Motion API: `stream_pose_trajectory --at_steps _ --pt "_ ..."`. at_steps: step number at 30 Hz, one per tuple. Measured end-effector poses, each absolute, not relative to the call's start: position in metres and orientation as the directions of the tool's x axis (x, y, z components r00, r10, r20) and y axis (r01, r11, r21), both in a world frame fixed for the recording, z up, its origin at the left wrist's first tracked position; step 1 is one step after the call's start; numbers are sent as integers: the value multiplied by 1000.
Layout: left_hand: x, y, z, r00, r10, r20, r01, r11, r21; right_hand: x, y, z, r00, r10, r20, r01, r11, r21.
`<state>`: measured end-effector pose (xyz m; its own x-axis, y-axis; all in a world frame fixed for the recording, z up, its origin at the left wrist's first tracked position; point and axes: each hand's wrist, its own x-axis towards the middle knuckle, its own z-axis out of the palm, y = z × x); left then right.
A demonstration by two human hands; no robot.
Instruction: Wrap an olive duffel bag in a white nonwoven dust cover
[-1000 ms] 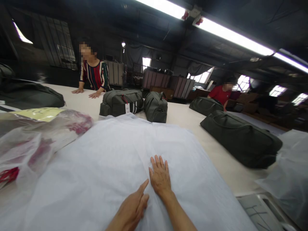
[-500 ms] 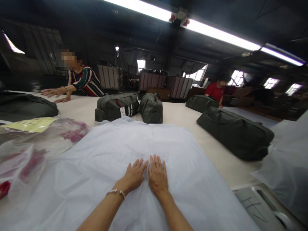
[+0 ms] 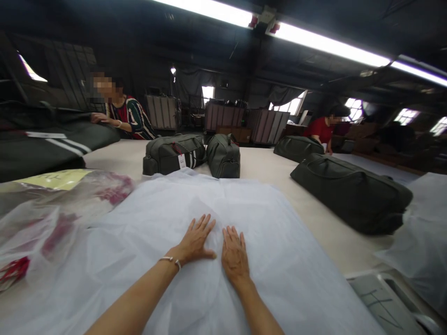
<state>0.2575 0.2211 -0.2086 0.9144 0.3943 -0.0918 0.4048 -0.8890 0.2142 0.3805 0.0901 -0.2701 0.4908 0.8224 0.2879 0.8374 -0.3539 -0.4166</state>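
Now both hands lie flat with fingers spread, gripping nothing: the left hand (image 3: 195,242) and right hand (image 3: 234,253) press side by side on the white sheet (image 3: 244,209) covering the near table (image 3: 279,172), with dark duffel bags (image 3: 174,153) far behind.

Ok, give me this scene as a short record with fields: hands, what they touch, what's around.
left hand: flat, fingers spread, on the white sheet
right hand: flat on the same sheet, beside the left
sheet: spread over the table
left of sheet: clear bags with red items inside
beyond sheet: two dark green duffels, one tagged
right: larger duffel
others: striped-top person far left, red-shirt person far right
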Motion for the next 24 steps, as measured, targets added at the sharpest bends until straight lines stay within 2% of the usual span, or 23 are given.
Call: stream_pose_trajectory --at_steps 3,6,9,14,19,24 --pt "250 213 -217 916 355 -185 393 -886 246 384 91 -275 515 785 343 806 -308 -505" --pt "243 196 -214 934 288 -212 339 -903 264 387 90 -276 544 740 396 766 -247 -593" --pt "238 183 -211 944 275 -183 317 -912 260 387 89 -276 568 699 436 738 -198 -645" --pt "245 203 -197 966 235 -106 255 -933 254 386 88 -277 566 681 465 742 -176 -647" --pt "273 235 -191 931 355 -89 366 -909 202 387 89 -280 596 653 468 717 -169 -677" --pt "300 215 -212 874 476 -92 484 -871 84 389 89 -281 639 583 502 694 -156 -703"
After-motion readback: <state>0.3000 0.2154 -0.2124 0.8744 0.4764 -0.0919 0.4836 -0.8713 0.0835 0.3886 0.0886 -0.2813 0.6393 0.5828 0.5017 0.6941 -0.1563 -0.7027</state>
